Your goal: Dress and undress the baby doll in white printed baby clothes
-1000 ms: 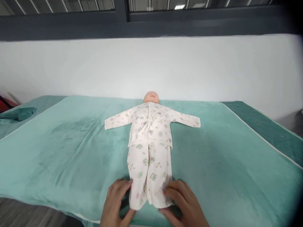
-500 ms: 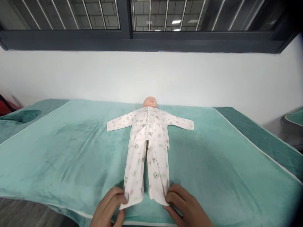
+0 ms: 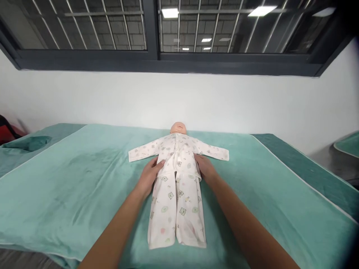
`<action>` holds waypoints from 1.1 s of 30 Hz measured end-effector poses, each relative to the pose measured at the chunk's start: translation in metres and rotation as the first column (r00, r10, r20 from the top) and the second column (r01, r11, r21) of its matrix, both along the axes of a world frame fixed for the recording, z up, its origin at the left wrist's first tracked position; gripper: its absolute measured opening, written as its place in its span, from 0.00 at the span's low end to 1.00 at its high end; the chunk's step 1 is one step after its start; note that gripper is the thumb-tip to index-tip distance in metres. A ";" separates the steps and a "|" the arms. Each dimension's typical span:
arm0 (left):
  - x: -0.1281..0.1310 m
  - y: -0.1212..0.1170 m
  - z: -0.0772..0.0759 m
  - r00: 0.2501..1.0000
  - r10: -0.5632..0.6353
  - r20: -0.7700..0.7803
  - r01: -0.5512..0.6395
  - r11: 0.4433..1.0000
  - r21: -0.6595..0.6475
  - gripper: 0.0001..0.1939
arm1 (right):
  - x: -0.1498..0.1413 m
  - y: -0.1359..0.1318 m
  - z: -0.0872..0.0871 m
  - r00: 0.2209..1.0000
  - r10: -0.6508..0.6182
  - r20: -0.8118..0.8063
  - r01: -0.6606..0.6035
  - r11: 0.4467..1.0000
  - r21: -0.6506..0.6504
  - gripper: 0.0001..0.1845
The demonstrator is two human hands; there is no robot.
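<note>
Our left hand rests against one side of the patterned white top, its thumb on the front, while our right hand touches the opposite side, fingers partly hidden; we cannot tell whether either grip is closed on the fabric. Between our hands we have the doll, lying face up, sleeves spread wide. Below the top's hem, matching trousers lie flat, legs side by side. Under everything we see a green cover, then a white wall and a dark window frame.
</note>
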State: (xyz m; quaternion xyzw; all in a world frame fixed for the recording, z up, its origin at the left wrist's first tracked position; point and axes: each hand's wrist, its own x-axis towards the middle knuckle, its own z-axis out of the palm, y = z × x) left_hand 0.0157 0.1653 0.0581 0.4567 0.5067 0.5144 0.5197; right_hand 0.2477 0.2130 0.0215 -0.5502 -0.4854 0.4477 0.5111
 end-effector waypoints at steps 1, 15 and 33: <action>0.003 0.005 0.000 0.999 -0.022 0.044 0.021 1.000 0.021 0.29 | -0.004 0.005 -0.001 0.999 0.016 -0.039 -0.015 1.000 0.011 0.22; 0.005 0.038 -0.021 0.969 0.165 -0.184 -0.139 0.980 0.145 0.23 | 0.014 0.019 -0.013 0.999 0.037 -0.039 -0.036 0.999 0.016 0.21; -0.136 -0.207 -0.126 0.426 0.525 -0.737 -0.160 0.845 0.510 0.15 | 0.034 -0.115 -0.023 0.846 -0.113 0.521 0.016 0.982 0.187 0.18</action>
